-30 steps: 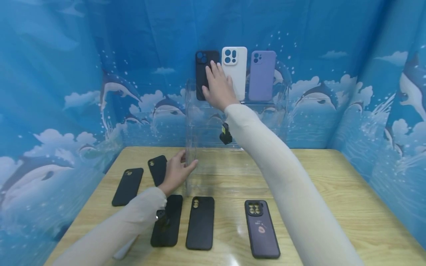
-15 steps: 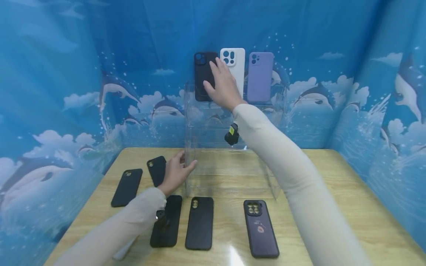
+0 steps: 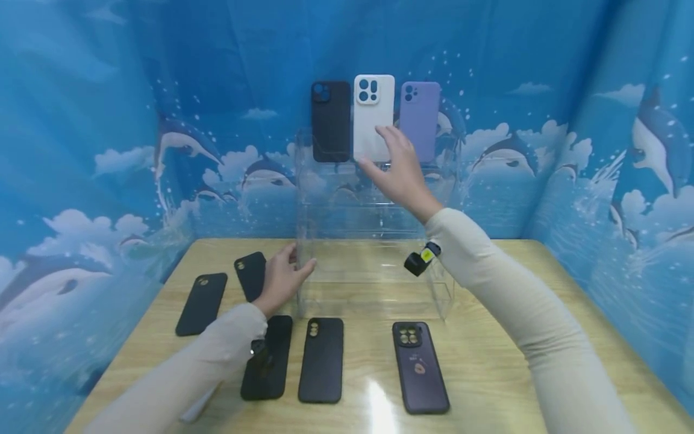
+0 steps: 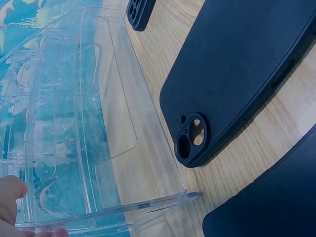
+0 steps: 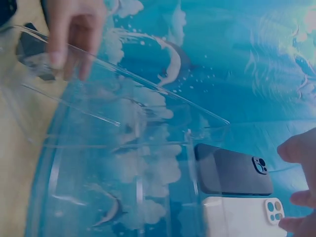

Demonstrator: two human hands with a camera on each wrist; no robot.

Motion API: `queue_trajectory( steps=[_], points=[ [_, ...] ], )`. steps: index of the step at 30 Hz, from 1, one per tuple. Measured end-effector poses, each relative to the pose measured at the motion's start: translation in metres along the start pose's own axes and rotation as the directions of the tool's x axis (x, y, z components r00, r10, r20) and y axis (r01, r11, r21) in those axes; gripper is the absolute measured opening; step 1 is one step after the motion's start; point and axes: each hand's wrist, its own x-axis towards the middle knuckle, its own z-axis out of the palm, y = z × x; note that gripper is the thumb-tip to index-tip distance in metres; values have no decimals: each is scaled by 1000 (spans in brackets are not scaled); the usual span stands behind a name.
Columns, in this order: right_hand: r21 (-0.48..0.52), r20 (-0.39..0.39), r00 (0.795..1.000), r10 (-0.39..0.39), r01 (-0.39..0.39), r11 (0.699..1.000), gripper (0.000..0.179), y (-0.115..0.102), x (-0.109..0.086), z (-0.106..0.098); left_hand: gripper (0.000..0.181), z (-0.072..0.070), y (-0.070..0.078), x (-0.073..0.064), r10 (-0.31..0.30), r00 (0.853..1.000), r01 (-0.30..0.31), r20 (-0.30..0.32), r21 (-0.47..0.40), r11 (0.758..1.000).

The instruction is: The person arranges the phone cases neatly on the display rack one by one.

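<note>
A clear plastic stepped display stand (image 3: 374, 259) stands on the table. On its top tier lean a black phone case (image 3: 331, 123), a white phone case (image 3: 365, 129) and a purple phone case (image 3: 423, 114), upright in a row. My right hand (image 3: 403, 172) hovers in front of the white case, fingers loosely spread with nothing in them, and overlaps its lower corner in the head view. My left hand (image 3: 282, 277) holds the stand's left side panel, with the thumb (image 4: 12, 190) and the fingers on either side of its edge.
Flat on the wooden table (image 3: 504, 361) lie several black phone cases (image 3: 321, 361) at the left and front. A dark purple printed case (image 3: 422, 377) lies at front right. A white object (image 3: 197, 407) shows partly under the left sleeve. A dolphin-print curtain (image 3: 228, 54) surrounds the table.
My right hand has moved off the black case on the top tier, rightward and down past the white case. My left hand has stayed at the stand's side.
</note>
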Motion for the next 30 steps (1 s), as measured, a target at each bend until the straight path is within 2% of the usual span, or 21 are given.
queue_trajectory(
  steps=[4,11,17,23,26,30],
  points=[
    [16,29,1000,-9,9,1000,70,14,-30,-2,58,-1,2,0,-8,1000,8,5,3,1000],
    [21,102,994,44,-46,999,72,34,-77,-1,58,-3,1,0,6,1000,-6,5,16,1000],
    [17,135,986,99,-102,995,73,52,-119,5,57,-3,1,0,17,1000,-17,12,4,1000],
    [43,135,982,133,-140,989,71,69,-171,16,61,-3,2,0,2,1000,-2,13,12,1000],
    [37,151,973,174,-182,983,71,76,-201,23,61,-3,2,2,-2,1000,2,12,3,1000],
    [21,195,946,259,-268,963,72,85,-236,34,61,-2,0,3,-7,1000,7,14,-10,1000]
  ],
)
